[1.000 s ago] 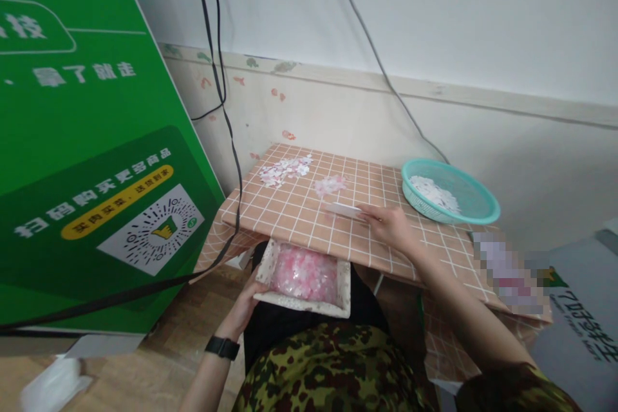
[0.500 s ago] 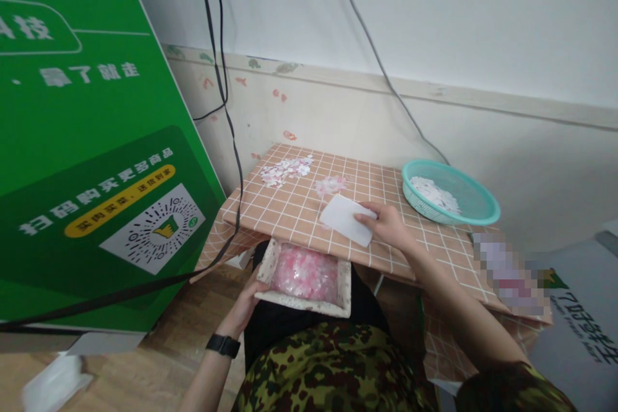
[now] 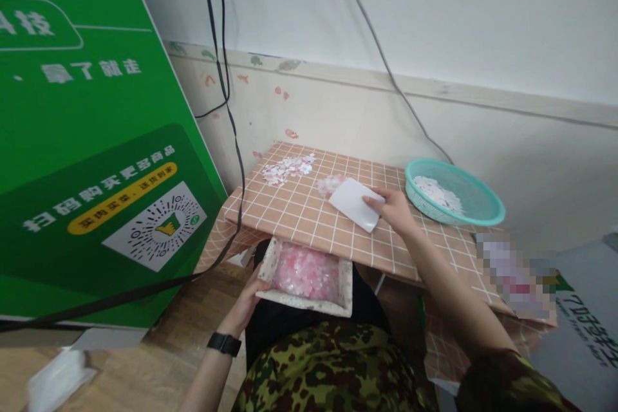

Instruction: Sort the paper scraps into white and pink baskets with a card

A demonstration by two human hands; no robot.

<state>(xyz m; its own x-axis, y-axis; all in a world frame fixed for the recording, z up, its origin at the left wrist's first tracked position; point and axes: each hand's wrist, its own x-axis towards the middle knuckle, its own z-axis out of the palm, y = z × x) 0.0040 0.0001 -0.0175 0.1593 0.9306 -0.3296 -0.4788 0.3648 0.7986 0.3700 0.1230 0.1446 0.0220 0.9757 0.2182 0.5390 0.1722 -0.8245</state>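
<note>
The left hand (image 3: 247, 297) gripped the box (image 3: 309, 308) at its left wall, under the counter's (image 3: 299, 215) near edge. Rightward, beyond the pile (image 3: 288, 169), pink bits (image 3: 328, 185) lay far-left of the card (image 3: 356, 205), the right hand nearer them. The card slanted lengthwise, far-left to near-right; the right hand (image 3: 392, 207) pinched its right edge.

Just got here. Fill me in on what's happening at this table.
A person's right hand holds a white card over the table, beside a small pale pink heap; whether the card touches the cloth is hard to tell. The left hand grips the side of a box at the table's front edge, with pink and white pieces in it. Another pile lies farther back, and a teal basket on the right holds white pieces.
</note>
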